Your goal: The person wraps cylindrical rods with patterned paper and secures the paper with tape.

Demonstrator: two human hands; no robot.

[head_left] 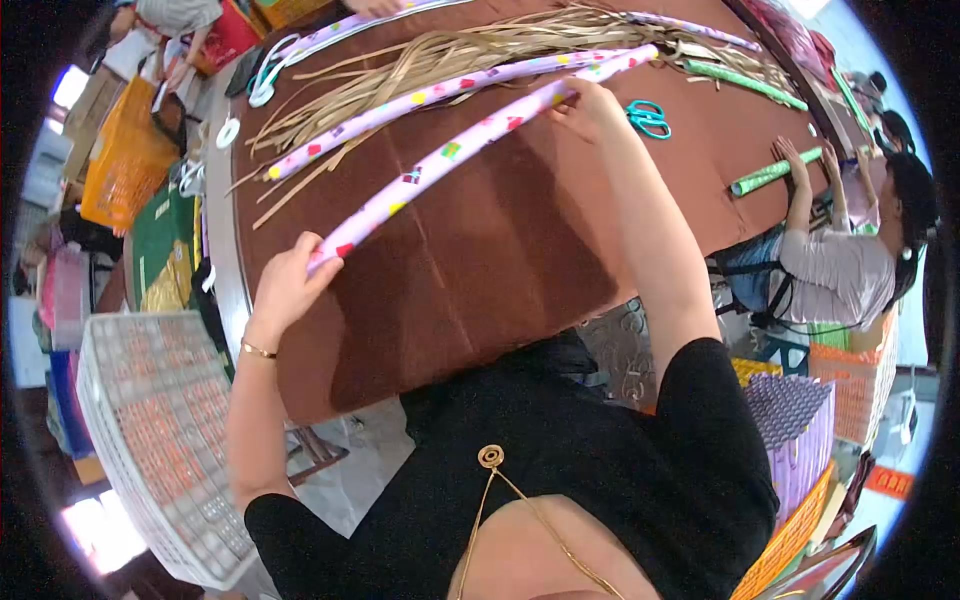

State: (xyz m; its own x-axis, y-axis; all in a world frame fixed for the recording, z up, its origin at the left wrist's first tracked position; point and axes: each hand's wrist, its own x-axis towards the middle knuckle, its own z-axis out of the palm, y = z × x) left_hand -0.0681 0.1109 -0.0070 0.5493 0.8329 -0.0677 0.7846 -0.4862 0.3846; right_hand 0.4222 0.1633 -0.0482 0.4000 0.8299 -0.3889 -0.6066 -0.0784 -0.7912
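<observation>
My left hand (pixel 289 284) is closed around the near end of a pink roll of wrapping paper (pixel 465 140) printed with small colourful gifts. My right hand (pixel 590 108) grips the same roll toward its far end, its fingers partly hidden. The roll slants over the brown-covered table (pixel 480 260), from lower left to upper right. Just beyond it lies a second roll of the same pattern (pixel 400 105), on a pile of long tan strips (pixel 400 70). Teal-handled scissors (pixel 654 122) lie on the table to the right of my right hand.
Green rolls (pixel 745 85) lie at the table's right side, where a seated co-worker (pixel 840 265) has hands on another green roll (pixel 765 176). Across the table a person's hand (pixel 375 6) shows. Stacked white crates (pixel 150 400) stand at my left; an orange crate (pixel 120 150) is farther back.
</observation>
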